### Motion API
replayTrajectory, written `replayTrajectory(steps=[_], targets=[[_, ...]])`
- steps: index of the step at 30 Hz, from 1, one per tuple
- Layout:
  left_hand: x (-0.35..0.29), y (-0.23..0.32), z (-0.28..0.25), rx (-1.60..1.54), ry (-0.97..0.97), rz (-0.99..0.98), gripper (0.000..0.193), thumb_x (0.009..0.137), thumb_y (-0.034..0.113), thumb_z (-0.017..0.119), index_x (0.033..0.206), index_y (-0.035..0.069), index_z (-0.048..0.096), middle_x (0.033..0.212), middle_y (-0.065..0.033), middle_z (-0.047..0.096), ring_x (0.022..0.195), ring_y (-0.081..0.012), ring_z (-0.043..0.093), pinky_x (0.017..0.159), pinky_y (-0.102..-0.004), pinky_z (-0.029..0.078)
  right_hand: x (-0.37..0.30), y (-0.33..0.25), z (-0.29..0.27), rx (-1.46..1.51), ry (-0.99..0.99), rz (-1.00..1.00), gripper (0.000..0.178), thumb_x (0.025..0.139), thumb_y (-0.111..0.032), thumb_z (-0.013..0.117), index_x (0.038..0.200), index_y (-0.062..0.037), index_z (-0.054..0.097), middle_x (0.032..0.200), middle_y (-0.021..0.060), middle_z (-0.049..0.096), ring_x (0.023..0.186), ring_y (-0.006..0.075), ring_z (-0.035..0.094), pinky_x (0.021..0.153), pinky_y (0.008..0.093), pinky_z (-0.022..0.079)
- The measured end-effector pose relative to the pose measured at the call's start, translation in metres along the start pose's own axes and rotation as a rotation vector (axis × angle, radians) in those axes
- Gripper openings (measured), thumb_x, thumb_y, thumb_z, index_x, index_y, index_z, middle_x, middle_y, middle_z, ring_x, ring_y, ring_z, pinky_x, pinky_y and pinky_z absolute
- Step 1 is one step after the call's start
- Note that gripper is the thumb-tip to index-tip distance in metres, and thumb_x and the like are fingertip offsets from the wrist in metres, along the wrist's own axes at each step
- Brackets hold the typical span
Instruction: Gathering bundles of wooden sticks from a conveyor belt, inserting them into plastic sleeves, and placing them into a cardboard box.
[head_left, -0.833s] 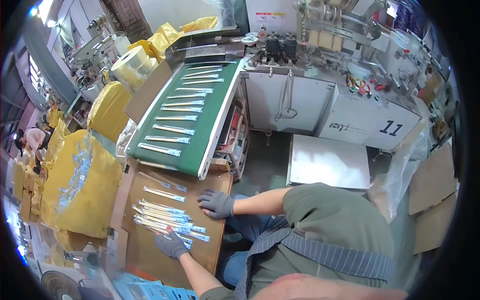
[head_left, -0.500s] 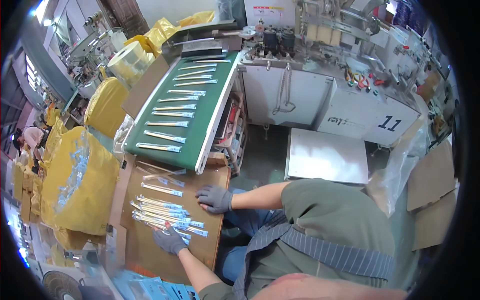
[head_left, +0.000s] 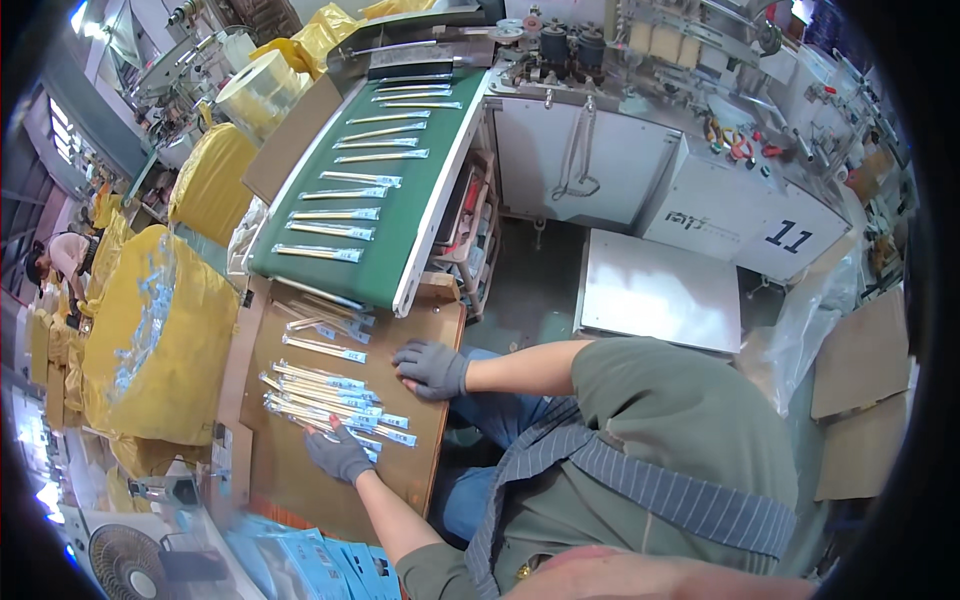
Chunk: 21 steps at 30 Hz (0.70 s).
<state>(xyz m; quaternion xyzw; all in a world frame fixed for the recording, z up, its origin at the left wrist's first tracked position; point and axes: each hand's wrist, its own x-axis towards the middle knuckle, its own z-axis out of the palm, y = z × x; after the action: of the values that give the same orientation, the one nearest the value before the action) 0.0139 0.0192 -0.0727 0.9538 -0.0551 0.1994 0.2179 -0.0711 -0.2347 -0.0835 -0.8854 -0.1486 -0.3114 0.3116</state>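
Left hand (head_left: 340,455), grey glove — on the brown board (head_left: 390,495), at the near lower edge of a loose pile of wrapped stick packets (head_left: 330,395). Thumb and forefinger stand apart, tips against the lowest packets; the remaining fingers are partly hidden, so cannot tell whether any packet is gripped. The pile lies fanned across the board, blue ends toward the body.

Right hand (head_left: 435,370), matching glove — palm down near the board's edge, fingers extended and slightly bent, thumb a little apart. Nothing is visible in its grasp; the packets lie beside it, not touching.

Above the pile, one packet lies singly; further packets overlap beneath the lower end of the green conveyor belt (head_left: 320,275). One packet slants at the belt's lower edge. More packets lie crosswise along the belt, spaced unevenly.
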Motion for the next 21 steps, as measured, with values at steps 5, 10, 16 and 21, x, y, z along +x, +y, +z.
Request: replayTrajectory(steps=[5,10,16,21], targets=[[0.001,-0.008,0.007,0.000,0.014,-0.003,0.064,0.088,0.046,0.053,0.124,-0.007,0.050,0.127,-0.0255,0.051,0.117,-0.0379,0.048,0.101,-0.0430,0.036,0.001,0.001,0.000,-0.014,0.013,-0.019,0.018,0.072,-0.017,0.058,0.086,-0.0049,0.057,0.100,0.0143,0.057,0.100,0.0329,0.054,0.089,0.0438,0.043],[0.002,-0.012,0.011,0.019,0.016,0.003,0.065,0.088,0.047,0.053,0.124,-0.007,0.050,0.127,-0.0255,0.051,0.118,-0.0376,0.048,0.102,-0.0431,0.035,0.000,0.000,-0.002,-0.019,0.005,-0.004,0.018,0.073,-0.016,0.059,0.087,-0.0049,0.058,0.100,0.0139,0.058,0.101,0.0328,0.055,0.089,0.0437,0.044],[0.000,-0.012,0.013,0.036,0.046,0.036,0.065,0.090,0.047,0.051,0.122,-0.009,0.051,0.125,-0.0265,0.052,0.116,-0.0383,0.049,0.100,-0.0428,0.037,-0.001,0.000,0.000,-0.012,0.009,0.006,0.018,0.074,-0.017,0.059,0.087,-0.0053,0.058,0.100,0.0137,0.058,0.100,0.0328,0.055,0.088,0.0436,0.044],[0.001,-0.018,0.017,0.038,0.047,0.021,0.066,0.089,0.049,0.051,0.124,-0.007,0.050,0.127,-0.0254,0.051,0.119,-0.0372,0.047,0.103,-0.0428,0.035,-0.001,0.001,0.002,-0.007,0.030,-0.006,0.018,0.073,-0.018,0.058,0.086,-0.0055,0.057,0.100,0.0141,0.057,0.099,0.0331,0.054,0.087,0.0435,0.044]])
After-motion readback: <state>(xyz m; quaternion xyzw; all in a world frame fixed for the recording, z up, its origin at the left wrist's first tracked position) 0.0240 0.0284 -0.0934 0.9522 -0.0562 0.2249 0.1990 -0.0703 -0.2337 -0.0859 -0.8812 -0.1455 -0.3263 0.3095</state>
